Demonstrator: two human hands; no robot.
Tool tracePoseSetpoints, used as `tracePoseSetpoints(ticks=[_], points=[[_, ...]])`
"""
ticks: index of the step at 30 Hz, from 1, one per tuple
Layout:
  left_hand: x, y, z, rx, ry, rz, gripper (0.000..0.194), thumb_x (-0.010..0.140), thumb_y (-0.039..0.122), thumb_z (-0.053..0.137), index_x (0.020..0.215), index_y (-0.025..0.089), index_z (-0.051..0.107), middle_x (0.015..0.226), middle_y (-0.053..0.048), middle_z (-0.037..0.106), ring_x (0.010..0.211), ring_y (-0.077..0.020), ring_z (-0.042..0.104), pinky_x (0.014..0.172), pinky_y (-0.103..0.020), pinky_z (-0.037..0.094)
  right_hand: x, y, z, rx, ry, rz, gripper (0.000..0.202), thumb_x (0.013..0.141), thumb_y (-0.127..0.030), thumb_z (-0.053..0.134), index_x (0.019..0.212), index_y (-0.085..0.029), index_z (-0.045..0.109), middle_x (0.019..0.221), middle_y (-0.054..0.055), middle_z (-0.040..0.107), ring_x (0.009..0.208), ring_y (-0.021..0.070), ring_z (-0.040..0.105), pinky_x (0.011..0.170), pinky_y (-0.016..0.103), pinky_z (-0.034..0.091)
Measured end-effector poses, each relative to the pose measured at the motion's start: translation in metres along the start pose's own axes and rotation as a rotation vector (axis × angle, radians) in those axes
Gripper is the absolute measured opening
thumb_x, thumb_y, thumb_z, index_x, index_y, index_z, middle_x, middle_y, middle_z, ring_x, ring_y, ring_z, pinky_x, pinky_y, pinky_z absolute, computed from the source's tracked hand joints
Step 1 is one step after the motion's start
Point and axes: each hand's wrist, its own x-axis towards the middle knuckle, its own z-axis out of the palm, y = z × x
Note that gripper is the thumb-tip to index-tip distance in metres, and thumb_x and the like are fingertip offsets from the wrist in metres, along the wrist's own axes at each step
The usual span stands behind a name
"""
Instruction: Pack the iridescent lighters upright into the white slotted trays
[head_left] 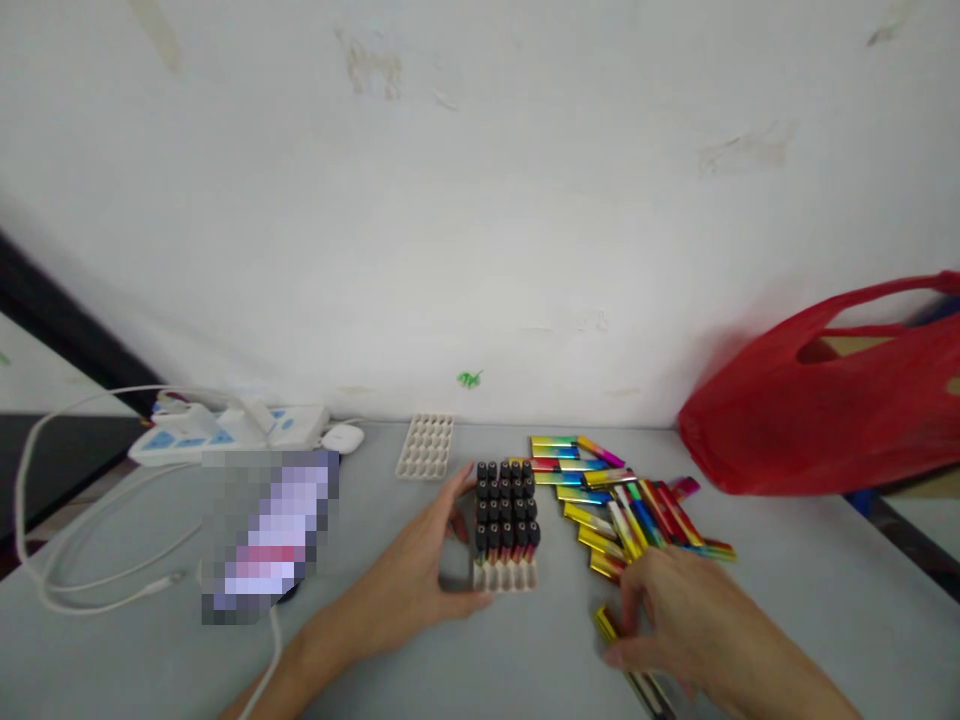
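My left hand (409, 570) spans the left side of a white moulded tray (505, 577), its thumb at the front corner and its fingers behind. Rows of black-topped sticks (507, 508) stand upright in this tray, their shiny coloured bodies showing below the tops; the front row of cells holds none. At the right, my right hand (686, 615) is closed with thumb and fingers about a yellow metallic stick (605, 624), partly covered by the hand. Behind that hand lies a loose pile of shiny multicoloured sticks (592, 495). Their exact kind does not show.
A second white moulded tray (425, 447) lies near the wall. To the left are a power strip (225, 432), a white charger (343, 438), white cables (112, 595) and a blurred-out phone (277, 530). A red bag (817, 410) sits at the back right.
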Motion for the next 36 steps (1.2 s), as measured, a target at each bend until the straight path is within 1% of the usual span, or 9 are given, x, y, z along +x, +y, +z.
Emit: tracePoseSetpoints(ticks=[4, 7, 12, 16, 21, 27, 31, 34, 36], points=[[0.0, -0.002, 0.0, -0.004, 0.004, -0.004, 0.131, 0.08, 0.024, 0.096, 0.182, 0.033, 0.014, 0.172, -0.017, 0.05, 0.14, -0.0383, 0.062, 0.13, -0.061, 0.043, 0.002, -0.014, 0.003, 0.033, -0.045, -0.109, 0.01, 0.075, -0.023, 0.087, 0.07, -0.027, 0.079, 0.072, 0.0, 0.079, 0.07, 0.0243, 0.071, 0.064, 0.032, 0.034], [0.0, -0.002, 0.0, -0.004, 0.01, 0.009, 0.13, 0.08, 0.025, 0.096, 0.182, 0.032, 0.014, 0.171, -0.017, 0.051, 0.14, -0.0383, 0.063, 0.13, -0.06, 0.042, 0.009, -0.021, 0.003, 0.131, -0.007, -0.168, 0.016, 0.084, -0.022, 0.076, 0.071, -0.023, 0.067, 0.069, -0.001, 0.072, 0.066, 0.0202, 0.063, 0.062, 0.031, 0.033], [0.002, -0.002, 0.001, -0.011, 0.0, 0.017, 0.132, 0.079, 0.023, 0.096, 0.182, 0.032, 0.014, 0.167, -0.016, 0.055, 0.136, -0.0369, 0.064, 0.128, -0.058, 0.044, 0.022, -0.02, 0.006, 0.616, 0.128, -0.208, 0.024, 0.102, -0.039, 0.069, 0.087, -0.025, 0.056, 0.071, -0.005, 0.061, 0.062, 0.0167, 0.058, 0.057, 0.027, 0.038], [0.003, -0.003, 0.001, -0.024, -0.015, 0.011, 0.132, 0.078, 0.022, 0.096, 0.181, 0.031, 0.013, 0.17, -0.017, 0.052, 0.138, -0.0365, 0.062, 0.13, -0.058, 0.041, 0.028, -0.018, 0.01, 1.12, 0.118, -0.082, 0.047, 0.094, -0.061, 0.084, 0.103, -0.028, 0.052, 0.058, -0.012, 0.053, 0.041, 0.0116, 0.046, 0.041, 0.021, 0.028], [0.002, 0.001, -0.001, -0.029, -0.023, 0.004, 0.129, 0.081, 0.022, 0.094, 0.181, 0.029, 0.013, 0.161, -0.016, 0.059, 0.138, -0.036, 0.062, 0.129, -0.057, 0.042, 0.028, -0.025, 0.01, 1.475, 0.126, 0.055, 0.063, 0.086, -0.061, 0.093, 0.131, -0.024, 0.069, 0.069, -0.003, 0.07, 0.049, 0.013, 0.057, 0.041, 0.018, 0.033], [0.002, 0.003, -0.001, -0.021, -0.011, -0.005, 0.128, 0.078, 0.021, 0.095, 0.18, 0.031, 0.018, 0.161, -0.015, 0.059, 0.138, -0.0371, 0.063, 0.129, -0.056, 0.043, 0.03, -0.032, 0.013, 1.737, 0.187, 0.061, 0.042, 0.087, -0.052, 0.098, 0.113, -0.023, 0.082, 0.09, 0.004, 0.076, 0.069, 0.0133, 0.064, 0.052, 0.018, 0.045], [0.002, 0.003, -0.002, -0.019, -0.02, -0.021, 0.129, 0.078, 0.023, 0.095, 0.181, 0.028, 0.017, 0.159, -0.016, 0.06, 0.138, -0.038, 0.062, 0.129, -0.057, 0.042, 0.031, -0.031, 0.011, 1.841, 0.194, 0.035, 0.043, 0.081, -0.047, 0.103, 0.112, -0.024, 0.085, 0.111, 0.006, 0.079, 0.082, 0.016, 0.066, 0.066, 0.022, 0.056], [0.002, 0.004, -0.003, -0.035, -0.021, -0.035, 0.127, 0.078, 0.025, 0.096, 0.18, 0.028, 0.02, 0.161, -0.017, 0.059, 0.14, -0.0395, 0.062, 0.128, -0.058, 0.043, 0.031, -0.029, 0.007, 1.866, 0.143, 0.041, 0.04, 0.077, -0.048, 0.104, 0.1, -0.023, 0.084, 0.102, 0.004, 0.074, 0.079, 0.0159, 0.061, 0.066, 0.024, 0.056], [0.003, 0.004, -0.003, -0.034, -0.012, -0.03, 0.126, 0.077, 0.025, 0.096, 0.179, 0.03, 0.023, 0.161, -0.016, 0.06, 0.14, -0.0397, 0.062, 0.128, -0.058, 0.044, 0.029, -0.03, 0.005, 1.856, 0.071, 0.061, 0.044, 0.079, -0.057, 0.101, 0.1, -0.022, 0.084, 0.091, 0.002, 0.065, 0.07, 0.0132, 0.052, 0.06, 0.023, 0.051]])
